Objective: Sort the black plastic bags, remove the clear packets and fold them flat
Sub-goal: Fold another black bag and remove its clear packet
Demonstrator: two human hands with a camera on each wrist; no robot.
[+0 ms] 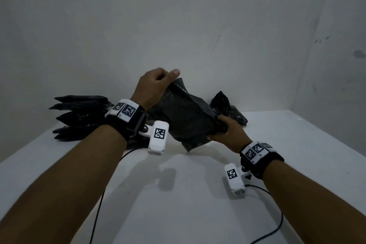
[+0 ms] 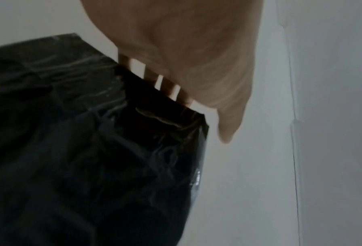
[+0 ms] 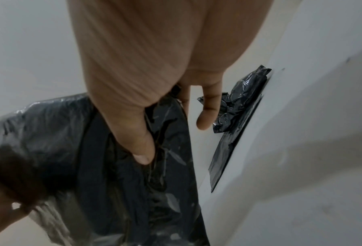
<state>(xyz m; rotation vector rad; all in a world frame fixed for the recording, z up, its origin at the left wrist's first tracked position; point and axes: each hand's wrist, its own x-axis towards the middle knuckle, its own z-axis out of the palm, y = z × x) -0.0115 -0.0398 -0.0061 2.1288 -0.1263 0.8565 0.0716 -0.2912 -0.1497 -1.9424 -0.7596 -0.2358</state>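
1. While the packet of black bags [image 1: 186,123] hangs in the air above the white table [image 1: 198,204], held only at two ends, the slick clear wrapper could slide out of either grip and the bundle would drop.
2. If the two hands pull apart too hard, I judge the thin film may tear unevenly, or the folded black bags inside may spill out loose rather than come out as one stack.
3. Left hand [image 1: 153,85]: raised at the far upper end of the packet, knuckles up, fingers curled over the top edge and pinching it; the left wrist view shows fingers [image 2: 171,89] tucked behind the black edge.
4. Right hand [image 1: 227,130]: lower and nearer, at the right end, thumb [image 3: 138,146] pressed into the wrapper with fingers behind it, a closed grasp on the packet; the little finger sticks out free.
5. More packets are stacked [image 1: 79,119] at the far left of the table; a crumpled black bag [image 1: 227,107] lies at the far right, near the wall.
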